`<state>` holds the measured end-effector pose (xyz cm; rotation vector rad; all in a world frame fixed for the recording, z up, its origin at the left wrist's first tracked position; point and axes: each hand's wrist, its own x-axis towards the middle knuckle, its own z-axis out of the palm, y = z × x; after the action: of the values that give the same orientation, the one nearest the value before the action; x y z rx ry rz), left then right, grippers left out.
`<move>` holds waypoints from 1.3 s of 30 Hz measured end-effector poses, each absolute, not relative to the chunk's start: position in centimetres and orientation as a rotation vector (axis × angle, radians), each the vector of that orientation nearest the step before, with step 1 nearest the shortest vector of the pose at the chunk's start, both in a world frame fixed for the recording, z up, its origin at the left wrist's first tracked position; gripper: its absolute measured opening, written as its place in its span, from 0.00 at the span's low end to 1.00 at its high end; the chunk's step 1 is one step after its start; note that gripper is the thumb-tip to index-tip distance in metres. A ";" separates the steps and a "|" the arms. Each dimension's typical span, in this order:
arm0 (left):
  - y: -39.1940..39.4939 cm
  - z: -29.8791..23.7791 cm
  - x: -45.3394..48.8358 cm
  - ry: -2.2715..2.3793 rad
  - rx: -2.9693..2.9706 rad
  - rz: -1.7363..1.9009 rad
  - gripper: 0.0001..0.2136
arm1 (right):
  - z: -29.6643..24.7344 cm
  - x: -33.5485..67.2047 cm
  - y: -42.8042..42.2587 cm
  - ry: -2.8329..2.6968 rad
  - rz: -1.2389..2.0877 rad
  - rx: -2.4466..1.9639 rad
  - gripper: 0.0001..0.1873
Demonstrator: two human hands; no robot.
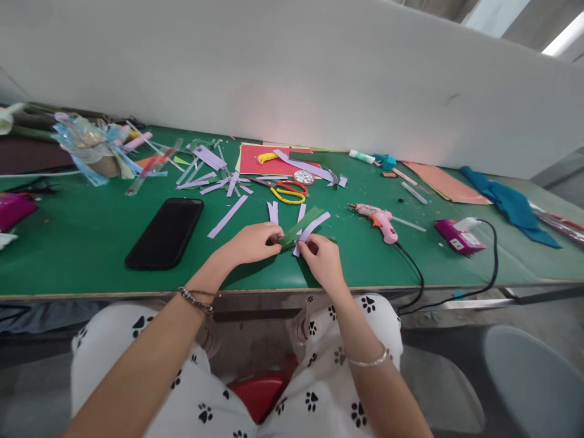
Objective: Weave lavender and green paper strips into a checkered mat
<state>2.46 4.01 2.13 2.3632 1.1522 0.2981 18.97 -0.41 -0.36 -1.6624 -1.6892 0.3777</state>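
Note:
Near the front edge of the green table, my left hand [258,243] pinches a green strip [301,225] that slants up to the right. My right hand [322,258] is closed on a curved lilac paper strip [314,224] just beside it. The two strips cross or overlap between my hands; whether they are joined I cannot tell. Loose lilac strips [272,213] lie right behind my left fingers. Scissors with red and yellow handles [289,193] rest farther back.
A black phone [165,233] lies left of my hands. To the right are a pink glue gun [376,220] with its cord and a magenta power socket [460,237]. Red paper [255,159], a glue stick [362,157] and scattered lilac strips [210,158] lie toward the white partition [274,73].

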 end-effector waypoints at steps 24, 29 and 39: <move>5.0 0.3 3.8 1.117 2.308 0.483 0.07 | -0.4 18.7 -0.1 -1.689 0.404 -1.737 0.08; 5.2 -0.3 3.6 1.045 2.171 0.575 0.05 | -0.3 18.8 -0.2 -1.688 0.413 -1.674 0.07; 5.2 -0.3 3.2 0.919 2.096 0.583 0.13 | -0.3 18.8 -0.1 -1.630 0.417 -1.762 0.11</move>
<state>3.18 5.20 -0.35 2.0962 0.9188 0.5828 18.84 -0.11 -0.27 -1.7618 -1.6301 0.4169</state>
